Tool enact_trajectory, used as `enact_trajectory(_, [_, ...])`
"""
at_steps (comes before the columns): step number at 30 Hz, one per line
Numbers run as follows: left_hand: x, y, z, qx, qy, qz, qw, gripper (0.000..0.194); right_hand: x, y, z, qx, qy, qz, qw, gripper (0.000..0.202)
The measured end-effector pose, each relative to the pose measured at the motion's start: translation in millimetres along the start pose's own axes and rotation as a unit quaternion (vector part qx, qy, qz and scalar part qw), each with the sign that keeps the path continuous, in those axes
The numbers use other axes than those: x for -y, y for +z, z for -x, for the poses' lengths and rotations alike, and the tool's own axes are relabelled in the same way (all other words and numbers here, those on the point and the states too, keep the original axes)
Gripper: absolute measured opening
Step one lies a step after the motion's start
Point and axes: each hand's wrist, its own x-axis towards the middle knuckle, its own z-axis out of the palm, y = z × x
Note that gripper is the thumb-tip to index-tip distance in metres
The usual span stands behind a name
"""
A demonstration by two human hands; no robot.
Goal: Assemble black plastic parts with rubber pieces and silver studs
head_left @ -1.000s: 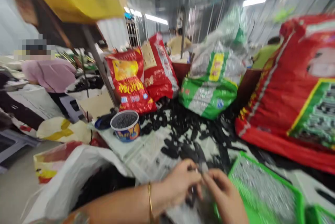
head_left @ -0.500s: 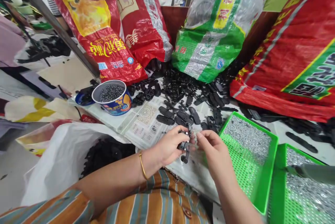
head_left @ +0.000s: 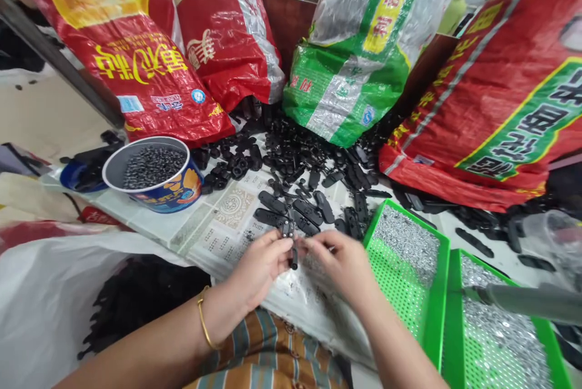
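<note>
My left hand [head_left: 261,262] is closed around a small, jointed black plastic part [head_left: 294,256], with small bright metal spots near its top. The part points down toward me, one end sticking out below the fingers. On its other side, my right hand [head_left: 343,259] has thumb and forefinger pinched against the part's edge; whatever is between them is too small to make out. Just beyond the hands lie several long black plastic pieces [head_left: 308,214] with rounded ends. At the right, a green perforated tray [head_left: 396,277] holds tiny silvery metal pieces [head_left: 409,237].
A blue tub [head_left: 175,195] of small dark metal pieces stands at the left. A second green tray [head_left: 454,316] sits at the right, with a grey power screwdriver [head_left: 531,303] across it. Red sacks [head_left: 154,92] and a green sack [head_left: 345,86] line the back, with black parts spilled before them.
My view has shifted, and the bench things look nearer. The black part has turned in my left hand and now appears narrower. My right hand's fingers stay pinched beside it.
</note>
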Motion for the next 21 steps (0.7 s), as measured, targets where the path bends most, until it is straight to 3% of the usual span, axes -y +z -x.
enact_trajectory(2, [-5.6,-4.9,-2.0,-0.024,-0.002,-0.045,0.999,0.017,-1.3,-21.4,-17.8,-0.076,-0.024,0.202,0.976,0.023])
enact_trajectory(4, [-9.6,-9.3,-4.1,-0.037,-0.01,-0.077,0.996,0.02,-4.9,-40.5,-39.1,-0.134,-0.006,0.391,0.91,0.022])
enact_trajectory(6, [-11.6,-12.6,-5.4,-0.04,-0.016,-0.08,0.996,0.023,-10.1,-52.5,-59.0,-0.13,0.003,0.495,0.859,0.02])
enact_trajectory(8, [-12.8,-14.4,-5.7,-0.048,-0.021,-0.076,0.996,0.024,-15.4,-56.9,-73.4,-0.114,0.001,0.525,0.843,0.018])
enact_trajectory(14, [-18.0,-15.9,-4.8,-0.061,-0.027,-0.054,0.996,0.021,-27.6,-57.0,-82.5,-0.117,-0.007,0.51,0.852,0.018])
enact_trajectory(21, [-17.6,-17.0,-5.9,-0.055,-0.024,-0.042,0.997,0.021,-36.4,-67.9,-84.9,-0.149,0.009,0.358,0.922,0.011])
